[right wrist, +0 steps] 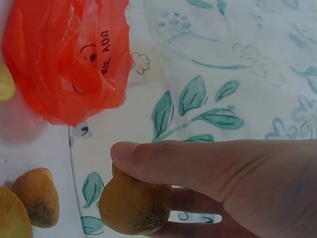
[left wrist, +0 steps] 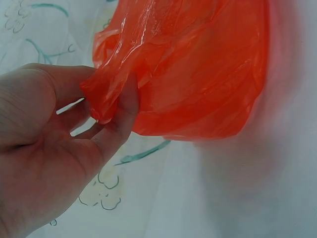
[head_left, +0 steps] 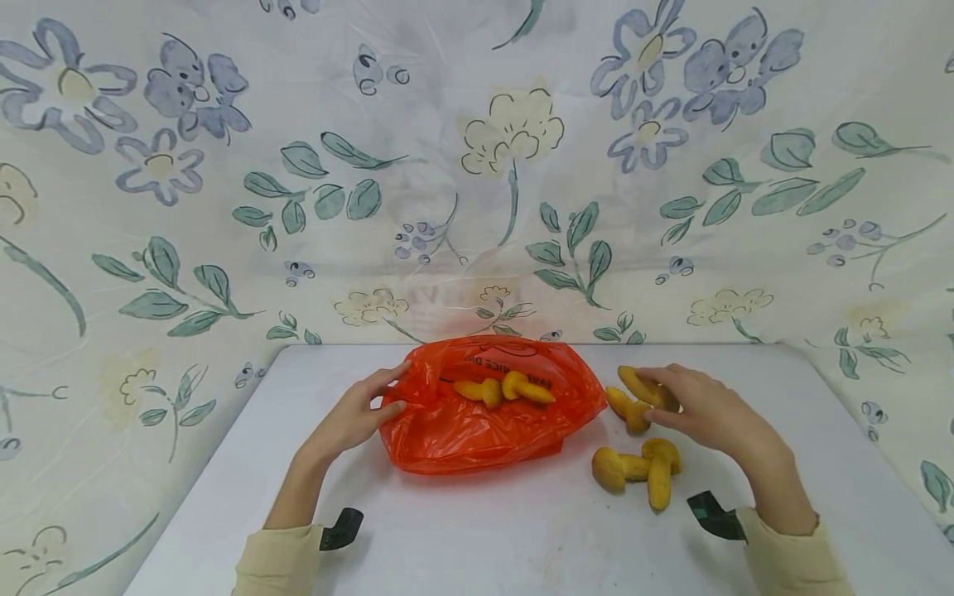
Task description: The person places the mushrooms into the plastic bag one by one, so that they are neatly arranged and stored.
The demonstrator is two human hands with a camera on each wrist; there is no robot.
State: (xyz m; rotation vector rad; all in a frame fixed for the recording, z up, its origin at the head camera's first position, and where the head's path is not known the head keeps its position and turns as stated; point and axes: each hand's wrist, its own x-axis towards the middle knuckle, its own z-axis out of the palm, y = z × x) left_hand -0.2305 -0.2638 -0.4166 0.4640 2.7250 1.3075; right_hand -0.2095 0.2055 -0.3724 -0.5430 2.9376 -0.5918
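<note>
My left hand (head_left: 356, 418) pinches the left edge of a red plastic bag (head_left: 477, 443), its thin film gathered between thumb and fingers in the left wrist view. Two yellow mushrooms (head_left: 488, 391) lie side by side within the bag's wide mouth. To the right of the bag, my right hand (head_left: 708, 410) holds another mushroom (right wrist: 131, 208) between thumb and fingers. Just below that one a further mushroom (head_left: 632, 414) sits on the table. Nearer the front, two more mushrooms, one lying sideways (head_left: 609, 469) and one pointing forward (head_left: 659, 480), touch each other.
All of this is on a white table (head_left: 477, 538). A floral cloth (head_left: 462, 182) hangs behind it and along both sides. Dark strap ends stick out from the left sleeve (head_left: 279, 555) and the right sleeve (head_left: 790, 555).
</note>
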